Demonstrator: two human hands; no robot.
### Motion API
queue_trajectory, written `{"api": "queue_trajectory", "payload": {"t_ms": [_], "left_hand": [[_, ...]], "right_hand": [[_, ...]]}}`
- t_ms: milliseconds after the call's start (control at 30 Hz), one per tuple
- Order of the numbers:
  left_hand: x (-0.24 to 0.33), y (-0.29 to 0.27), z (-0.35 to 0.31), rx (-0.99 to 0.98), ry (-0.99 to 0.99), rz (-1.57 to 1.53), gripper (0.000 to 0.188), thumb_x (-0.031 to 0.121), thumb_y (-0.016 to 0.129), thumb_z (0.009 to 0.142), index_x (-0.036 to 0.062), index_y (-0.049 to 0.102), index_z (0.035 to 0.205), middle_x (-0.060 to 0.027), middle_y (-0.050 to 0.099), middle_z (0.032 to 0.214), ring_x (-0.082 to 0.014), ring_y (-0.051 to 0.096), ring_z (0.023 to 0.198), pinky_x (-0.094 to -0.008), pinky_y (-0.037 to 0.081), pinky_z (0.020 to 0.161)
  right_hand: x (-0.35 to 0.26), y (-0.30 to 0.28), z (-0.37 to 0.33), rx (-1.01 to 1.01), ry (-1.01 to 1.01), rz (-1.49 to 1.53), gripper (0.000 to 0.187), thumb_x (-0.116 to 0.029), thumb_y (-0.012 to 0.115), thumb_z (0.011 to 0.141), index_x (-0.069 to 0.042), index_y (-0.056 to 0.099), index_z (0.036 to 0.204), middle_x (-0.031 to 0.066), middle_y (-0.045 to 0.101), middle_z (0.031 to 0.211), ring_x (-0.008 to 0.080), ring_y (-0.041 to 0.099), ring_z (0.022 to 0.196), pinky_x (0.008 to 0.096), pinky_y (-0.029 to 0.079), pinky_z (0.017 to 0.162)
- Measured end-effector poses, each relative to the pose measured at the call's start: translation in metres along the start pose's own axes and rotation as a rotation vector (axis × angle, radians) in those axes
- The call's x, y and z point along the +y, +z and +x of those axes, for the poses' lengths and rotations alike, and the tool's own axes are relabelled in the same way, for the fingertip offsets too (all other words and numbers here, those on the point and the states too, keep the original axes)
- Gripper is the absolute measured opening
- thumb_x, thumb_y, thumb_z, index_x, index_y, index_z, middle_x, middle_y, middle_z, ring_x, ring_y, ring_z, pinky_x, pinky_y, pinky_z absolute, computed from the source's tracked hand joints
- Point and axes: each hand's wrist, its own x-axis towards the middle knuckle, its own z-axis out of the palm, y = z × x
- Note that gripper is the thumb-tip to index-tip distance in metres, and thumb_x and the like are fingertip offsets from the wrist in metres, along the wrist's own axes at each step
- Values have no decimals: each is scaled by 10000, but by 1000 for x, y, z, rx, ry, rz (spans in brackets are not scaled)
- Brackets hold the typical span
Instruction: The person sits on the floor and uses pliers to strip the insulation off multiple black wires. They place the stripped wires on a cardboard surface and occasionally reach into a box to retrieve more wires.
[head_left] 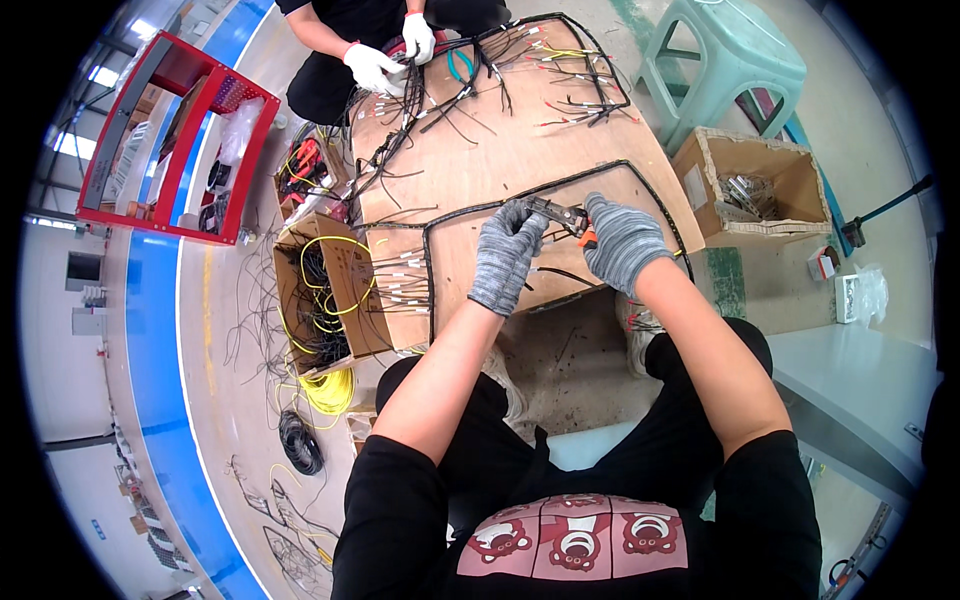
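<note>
Harness [430,280] lies on the table [480,150] at twelve o'clock, your right hand [628,243] closed round pliers [578,222], your left [508,255] curled by their nose, its hold unclear; you're probably tooling a lead, which calls for steadying it next.

One worktop [520,145] fills the upper middle. At the centre are two grey gloves [630,245] and one orange-handled hand tool [588,240]. Near the top edge are two white gloves [375,71] and one pair of teal pliers [460,67]. Upper right: one green stool [735,45] and one open carton [705,212]. Left of centre: two open boxes [350,275], one yellow coil [330,392], one black coil [300,443]. Upper left: one red rack [155,222]. The wires are too tangled to count.
</note>
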Motion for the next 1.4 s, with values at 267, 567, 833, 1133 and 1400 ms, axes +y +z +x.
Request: {"api": "queue_trajectory", "payload": {"t_ms": [267,567,833,1133,1400], "left_hand": [[-1,2,0,23,-6,29,78,77,570,812,30,579,874,20,530,676,-46,447,528,-190,379,468],[-1,2,-1,37,-5,83,100,88,565,824,12,584,887,6,530,666,-55,453,530,-195,386,492],[-5,0,1,6,54,41,62,95,573,825,38,577,849,21,520,660,-50,439,522,-199,374,473],[-6,2,-5,-6,23,114,77,113,586,825,40,597,849,26,528,673,-44,433,538,-194,373,495],[-18,4,0,-29,97,307,109,125,579,825,28,607,864,-1,549,659,-76,447,564,-239,395,522]], "right_hand": [[1,0,-1,16,8,-9,288,-178,594,722,-23,494,943,163,607,824,311,606,786,395,473,698],[-2,-3,0,6,8,-40,284,-151,593,712,-27,494,948,160,610,826,315,605,801,395,473,713],[4,-2,3,-118,9,166,289,-200,570,748,1,506,945,187,610,845,337,594,815,383,468,730],[46,-6,13,175,29,246,280,-174,590,729,-22,511,950,219,582,858,366,566,818,398,452,709],[-6,8,18,483,-424,437,272,-34,565,654,-42,494,916,204,563,825,381,546,794,410,450,686]]}}
